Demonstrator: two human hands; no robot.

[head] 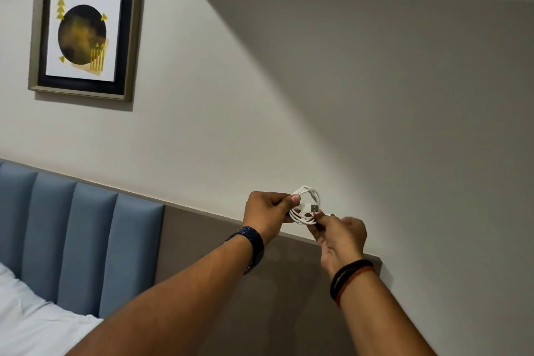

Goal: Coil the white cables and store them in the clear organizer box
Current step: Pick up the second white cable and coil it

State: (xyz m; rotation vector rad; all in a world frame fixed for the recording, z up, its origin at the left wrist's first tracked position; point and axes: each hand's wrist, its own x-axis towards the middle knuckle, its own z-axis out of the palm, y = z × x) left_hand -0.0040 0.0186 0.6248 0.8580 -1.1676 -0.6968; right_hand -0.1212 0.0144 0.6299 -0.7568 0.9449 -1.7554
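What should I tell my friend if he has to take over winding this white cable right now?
Left hand: fingers closed on the left side of the coiled white cable, thumb on top.
Right hand: fingers pinching the coil's lower right, near the USB plug lying across the loops.
Where things are: the coil is held up in the air in front of the wall. The clear organizer box is not in view.
Done: this cable looks wound into a small round coil.
Left: probably tuck the plug end in so the coil holds, then find the box and put it inside. Other cables cannot be seen.
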